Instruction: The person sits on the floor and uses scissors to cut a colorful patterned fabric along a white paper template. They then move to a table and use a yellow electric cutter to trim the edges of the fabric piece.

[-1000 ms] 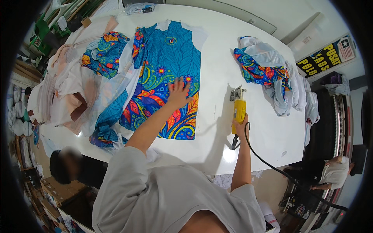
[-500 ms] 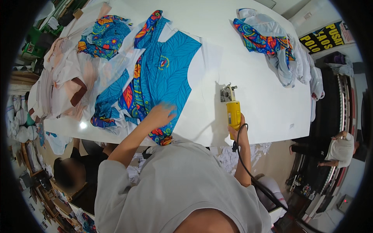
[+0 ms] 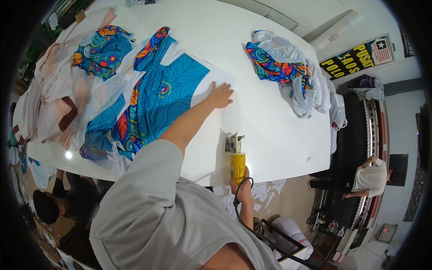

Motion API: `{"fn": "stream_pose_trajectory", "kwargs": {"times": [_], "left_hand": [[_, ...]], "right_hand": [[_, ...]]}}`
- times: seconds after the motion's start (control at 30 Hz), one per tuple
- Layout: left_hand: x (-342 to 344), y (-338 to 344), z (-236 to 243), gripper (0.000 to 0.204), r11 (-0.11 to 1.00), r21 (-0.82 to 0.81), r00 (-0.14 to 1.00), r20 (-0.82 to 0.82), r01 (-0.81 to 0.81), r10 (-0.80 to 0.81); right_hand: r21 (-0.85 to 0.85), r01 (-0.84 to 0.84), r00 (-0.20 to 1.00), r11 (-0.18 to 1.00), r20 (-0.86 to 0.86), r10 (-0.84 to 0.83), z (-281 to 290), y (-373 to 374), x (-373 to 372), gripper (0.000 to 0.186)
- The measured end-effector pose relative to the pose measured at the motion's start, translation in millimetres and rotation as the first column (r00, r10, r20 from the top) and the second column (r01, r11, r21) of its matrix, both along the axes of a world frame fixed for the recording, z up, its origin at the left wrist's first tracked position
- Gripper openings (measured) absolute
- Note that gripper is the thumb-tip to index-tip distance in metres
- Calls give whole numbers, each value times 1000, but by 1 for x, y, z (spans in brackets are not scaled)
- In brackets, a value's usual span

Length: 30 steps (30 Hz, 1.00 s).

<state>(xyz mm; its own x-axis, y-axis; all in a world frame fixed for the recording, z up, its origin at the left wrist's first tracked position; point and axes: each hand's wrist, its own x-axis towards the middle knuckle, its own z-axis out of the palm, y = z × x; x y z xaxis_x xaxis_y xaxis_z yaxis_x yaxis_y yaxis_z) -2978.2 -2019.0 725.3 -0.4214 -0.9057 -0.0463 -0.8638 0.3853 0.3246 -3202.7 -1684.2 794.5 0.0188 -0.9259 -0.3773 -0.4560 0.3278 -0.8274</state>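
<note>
A blue leaf-patterned fabric piece (image 3: 177, 96) with a small round emblem lies on the white table. Along its left side runs a multicoloured floral strip. My left hand (image 3: 220, 95) rests with fingers spread on the white margin at the piece's right edge. Near the table's front edge, my right hand (image 3: 242, 185) is closed round the yellow body of a handheld electric fabric cutter (image 3: 237, 165). Its metal head points away from me, and a black cord trails from its rear end. The right palm is partly hidden by cord and cutter.
Heaped pale pink and white cloth (image 3: 54, 85) covers the table's left side, beside a floral bundle (image 3: 105, 51). Another floral and white pile (image 3: 279, 67) lies at the far right. White scraps (image 3: 263, 193) litter the floor. One person (image 3: 369, 177) stands at the right; others are lower left.
My left hand has moved right and farther away, from over the blue fabric to the white margin. The whole view has shifted. My right hand keeps hold of the cutter.
</note>
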Motion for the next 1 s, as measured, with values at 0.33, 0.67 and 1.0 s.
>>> {"fn": "stream_pose_trajectory", "kwargs": {"times": [0.33, 0.67, 1.0], "left_hand": [[91, 171, -1, 26, 968, -76, 857, -485, -240, 174], [109, 240, -3, 15, 937, -212, 895, -412, -276, 171], [111, 239, -2, 14, 939, -153, 838, -511, -307, 191]], "right_hand": [[20, -229, 973, 973, -10, 229, 36, -23, 16, 75], [45, -397, 914, 917, -73, 399, 39, -61, 55, 79], [77, -363, 931, 929, -11, 364, 38, -81, 68, 77]]}}
